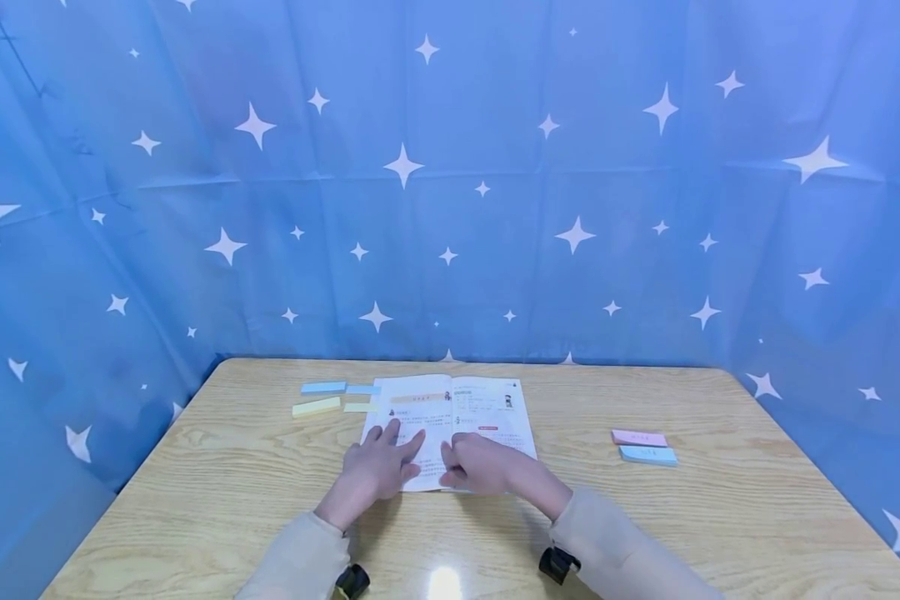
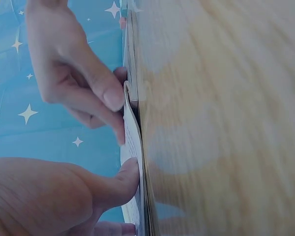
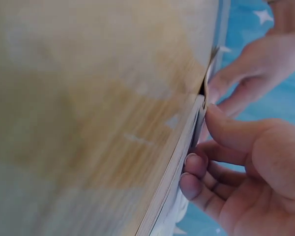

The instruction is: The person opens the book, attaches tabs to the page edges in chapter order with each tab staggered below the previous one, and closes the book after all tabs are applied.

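An open book (image 1: 487, 408) with printed pages lies on the table in the head view. My left hand (image 1: 378, 467) rests on its left page, fingers spread and fairly straight; in the left wrist view the left thumb (image 2: 130, 174) touches the page near its lower edge. At the centre fold my right hand (image 1: 480, 462) presses on the book with its fingers curled. The right wrist view shows the right thumb (image 3: 219, 118) at the bottom end of the fold, where the paper bends, with two curled fingertips (image 3: 191, 174) beside the right page stack.
Left of the book lie blue strips (image 1: 323, 388) and yellow strips (image 1: 316, 407), some reaching its edge. A pink pad (image 1: 638, 437) and a blue pad (image 1: 648, 455) lie to the right on the wooden table (image 1: 217, 483). A starry blue curtain (image 1: 495, 275) hangs behind.
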A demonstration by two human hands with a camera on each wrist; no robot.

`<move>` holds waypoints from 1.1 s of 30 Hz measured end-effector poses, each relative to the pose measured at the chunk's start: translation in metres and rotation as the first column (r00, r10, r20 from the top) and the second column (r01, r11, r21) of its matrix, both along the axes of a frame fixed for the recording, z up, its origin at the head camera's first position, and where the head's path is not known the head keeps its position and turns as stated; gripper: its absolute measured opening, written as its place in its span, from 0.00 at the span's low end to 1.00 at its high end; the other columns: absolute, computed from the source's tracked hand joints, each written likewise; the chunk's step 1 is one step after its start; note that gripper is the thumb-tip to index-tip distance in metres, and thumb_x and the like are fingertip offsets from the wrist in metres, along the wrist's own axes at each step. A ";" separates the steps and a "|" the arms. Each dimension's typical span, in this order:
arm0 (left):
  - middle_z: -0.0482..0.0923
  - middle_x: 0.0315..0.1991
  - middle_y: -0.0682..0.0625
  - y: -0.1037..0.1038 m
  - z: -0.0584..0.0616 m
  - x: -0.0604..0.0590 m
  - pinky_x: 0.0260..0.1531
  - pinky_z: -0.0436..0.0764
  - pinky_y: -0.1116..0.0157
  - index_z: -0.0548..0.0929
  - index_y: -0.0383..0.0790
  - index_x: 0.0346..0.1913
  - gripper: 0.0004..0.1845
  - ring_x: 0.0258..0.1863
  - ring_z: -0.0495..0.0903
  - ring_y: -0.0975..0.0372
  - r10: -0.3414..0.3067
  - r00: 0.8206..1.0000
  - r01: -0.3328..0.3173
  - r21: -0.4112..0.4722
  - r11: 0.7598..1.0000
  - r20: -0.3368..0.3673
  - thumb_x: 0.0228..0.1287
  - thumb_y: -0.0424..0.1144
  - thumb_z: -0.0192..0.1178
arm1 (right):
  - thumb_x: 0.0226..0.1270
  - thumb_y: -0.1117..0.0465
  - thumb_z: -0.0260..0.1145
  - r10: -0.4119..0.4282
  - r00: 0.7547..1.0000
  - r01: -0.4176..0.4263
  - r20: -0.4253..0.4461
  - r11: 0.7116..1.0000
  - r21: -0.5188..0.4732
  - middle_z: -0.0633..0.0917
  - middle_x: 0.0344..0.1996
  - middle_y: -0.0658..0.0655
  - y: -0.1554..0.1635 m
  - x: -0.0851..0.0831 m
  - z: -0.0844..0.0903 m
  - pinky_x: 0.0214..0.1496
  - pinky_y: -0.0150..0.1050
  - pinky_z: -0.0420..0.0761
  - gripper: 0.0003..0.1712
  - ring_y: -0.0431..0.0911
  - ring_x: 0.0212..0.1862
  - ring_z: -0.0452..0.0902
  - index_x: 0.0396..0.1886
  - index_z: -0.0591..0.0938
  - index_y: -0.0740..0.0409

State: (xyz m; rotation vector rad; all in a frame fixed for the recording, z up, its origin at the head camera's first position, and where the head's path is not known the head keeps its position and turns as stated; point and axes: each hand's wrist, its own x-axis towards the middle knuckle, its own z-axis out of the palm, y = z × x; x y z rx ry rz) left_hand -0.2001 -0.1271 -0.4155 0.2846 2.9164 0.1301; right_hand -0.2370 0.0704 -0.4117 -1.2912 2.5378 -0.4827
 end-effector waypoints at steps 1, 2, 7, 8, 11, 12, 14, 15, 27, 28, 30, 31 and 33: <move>0.57 0.77 0.41 0.000 0.001 0.000 0.59 0.73 0.39 0.67 0.57 0.76 0.28 0.73 0.60 0.44 0.002 1.000 -0.002 0.004 1.000 0.001 0.77 0.54 0.52 | 0.74 0.61 0.65 0.000 1.000 0.000 -0.003 1.000 0.006 0.67 0.23 0.47 0.001 0.003 0.001 0.29 0.29 0.65 0.10 0.35 0.22 0.56 0.35 0.83 0.64; 0.57 0.77 0.41 0.000 0.001 0.000 0.59 0.73 0.39 0.67 0.57 0.76 0.28 0.73 0.60 0.43 0.003 1.000 -0.003 0.008 1.000 0.001 0.77 0.54 0.53 | 0.74 0.60 0.65 -0.004 1.000 0.004 0.000 1.000 0.013 0.67 0.23 0.47 0.001 0.006 0.001 0.29 0.29 0.65 0.11 0.35 0.23 0.56 0.33 0.82 0.64; 0.57 0.77 0.40 0.001 0.002 0.001 0.59 0.72 0.38 0.68 0.57 0.76 0.28 0.73 0.59 0.43 0.005 1.000 -0.005 0.020 1.000 0.002 0.76 0.53 0.53 | 0.73 0.59 0.66 -0.014 0.999 0.013 0.030 0.999 0.032 0.68 0.25 0.46 0.005 0.020 0.003 0.30 0.29 0.67 0.13 0.35 0.23 0.57 0.28 0.80 0.60; 0.57 0.77 0.40 0.001 0.002 0.001 0.60 0.71 0.38 0.68 0.56 0.76 0.28 0.73 0.59 0.42 0.004 1.000 -0.004 0.022 1.000 0.001 0.76 0.53 0.53 | 0.73 0.59 0.66 -0.010 0.999 0.008 0.037 0.999 0.034 0.67 0.25 0.46 0.006 0.023 0.003 0.30 0.29 0.67 0.14 0.35 0.23 0.57 0.26 0.78 0.60; 0.57 0.77 0.40 0.001 0.002 0.001 0.60 0.71 0.38 0.68 0.56 0.76 0.28 0.73 0.59 0.42 0.004 1.000 -0.004 0.034 0.999 0.001 0.76 0.53 0.54 | 0.73 0.58 0.66 0.012 1.000 -0.013 0.020 0.999 0.053 0.66 0.24 0.45 0.008 0.030 0.003 0.30 0.28 0.66 0.17 0.34 0.24 0.57 0.24 0.73 0.55; 0.57 0.77 0.39 0.000 0.002 0.001 0.60 0.70 0.38 0.68 0.55 0.76 0.28 0.73 0.59 0.41 0.004 1.000 -0.004 0.040 0.999 0.001 0.76 0.52 0.54 | 0.73 0.58 0.66 0.015 1.000 -0.016 0.015 0.998 0.057 0.65 0.24 0.45 0.009 0.032 0.003 0.30 0.28 0.65 0.20 0.34 0.24 0.57 0.22 0.70 0.54; 0.57 0.77 0.39 0.000 0.001 0.002 0.61 0.70 0.37 0.68 0.55 0.76 0.28 0.73 0.59 0.41 0.003 1.000 -0.003 0.048 0.999 0.001 0.76 0.52 0.54 | 0.72 0.57 0.67 0.026 1.000 -0.025 -0.002 0.997 0.067 0.66 0.24 0.44 0.010 0.036 0.003 0.30 0.28 0.66 0.19 0.34 0.24 0.57 0.23 0.69 0.51; 0.57 0.77 0.39 0.000 0.001 0.002 0.61 0.69 0.37 0.68 0.54 0.76 0.28 0.73 0.59 0.41 0.002 1.000 -0.002 0.055 0.999 0.000 0.76 0.52 0.54 | 0.72 0.57 0.67 0.028 1.000 -0.027 -0.010 0.997 0.068 0.66 0.24 0.44 0.010 0.037 0.003 0.31 0.28 0.66 0.20 0.34 0.24 0.57 0.22 0.68 0.51; 0.57 0.76 0.37 -0.003 -0.001 0.004 0.62 0.66 0.34 0.69 0.52 0.75 0.28 0.74 0.58 0.38 -0.005 1.000 0.005 0.106 0.994 0.004 0.76 0.50 0.55 | 0.75 0.59 0.64 0.075 0.992 -0.072 0.099 0.997 -0.033 0.71 0.25 0.41 0.019 0.030 0.004 0.31 0.27 0.67 0.07 0.33 0.24 0.59 0.43 0.88 0.55; 0.57 0.77 0.37 -0.003 -0.001 0.004 0.62 0.66 0.34 0.69 0.52 0.75 0.28 0.74 0.58 0.39 -0.007 1.000 0.007 0.105 0.994 0.002 0.77 0.50 0.54 | 0.75 0.59 0.64 0.073 0.991 -0.068 0.112 0.997 -0.045 0.71 0.26 0.41 0.021 0.030 0.004 0.31 0.27 0.67 0.10 0.33 0.24 0.59 0.48 0.88 0.57; 0.57 0.77 0.38 -0.002 -0.002 0.003 0.62 0.66 0.35 0.69 0.52 0.75 0.28 0.74 0.58 0.39 -0.007 1.000 0.007 0.097 0.995 -0.001 0.77 0.50 0.54 | 0.75 0.59 0.64 0.076 0.990 -0.069 0.115 0.995 -0.068 0.72 0.26 0.41 0.024 0.029 0.003 0.31 0.26 0.67 0.13 0.32 0.24 0.59 0.51 0.87 0.59; 0.57 0.77 0.38 -0.001 -0.002 0.003 0.62 0.66 0.35 0.69 0.53 0.75 0.28 0.74 0.58 0.39 -0.006 1.000 0.007 0.096 0.995 -0.001 0.77 0.50 0.54 | 0.75 0.59 0.64 0.075 0.991 -0.066 0.114 0.995 -0.074 0.73 0.27 0.41 0.025 0.029 0.002 0.31 0.26 0.67 0.15 0.32 0.24 0.59 0.54 0.87 0.60; 0.57 0.77 0.38 -0.001 -0.001 0.002 0.63 0.66 0.35 0.69 0.53 0.75 0.28 0.74 0.58 0.40 -0.005 1.000 0.006 0.092 0.996 -0.003 0.77 0.50 0.54 | 0.75 0.59 0.64 0.068 0.991 -0.059 0.112 0.995 -0.082 0.74 0.29 0.41 0.027 0.028 0.002 0.31 0.27 0.68 0.17 0.31 0.25 0.61 0.57 0.85 0.62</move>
